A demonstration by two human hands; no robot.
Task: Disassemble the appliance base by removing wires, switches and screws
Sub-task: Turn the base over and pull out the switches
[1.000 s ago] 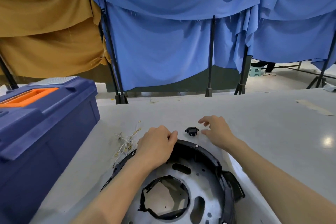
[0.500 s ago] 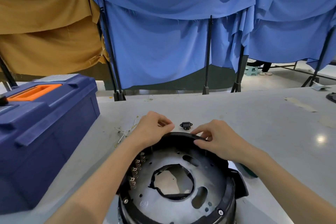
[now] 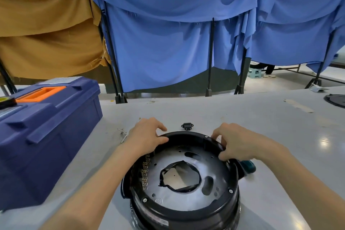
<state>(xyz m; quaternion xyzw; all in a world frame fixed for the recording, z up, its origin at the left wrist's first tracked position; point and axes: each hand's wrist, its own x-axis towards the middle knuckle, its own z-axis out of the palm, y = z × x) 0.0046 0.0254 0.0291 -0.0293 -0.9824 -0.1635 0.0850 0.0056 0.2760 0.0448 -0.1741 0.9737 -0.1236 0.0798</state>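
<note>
We hold the round black appliance base (image 3: 186, 209) on the grey table (image 3: 242, 114), close in front of us and open side up. Our left hand (image 3: 147, 137) curls over its far left rim and our right hand (image 3: 237, 142) grips the right rim. A small black socket (image 3: 187, 125) lies just beyond it (loose wires (image 3: 124, 134) lie beside the left hand), and a blue toolbox (image 3: 46, 136) stands at the left.

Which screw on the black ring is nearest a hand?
The back screw, on the far edge of the ring, just beside the right hand. The front-left screw and front-right screw sit away from both hands.
</note>
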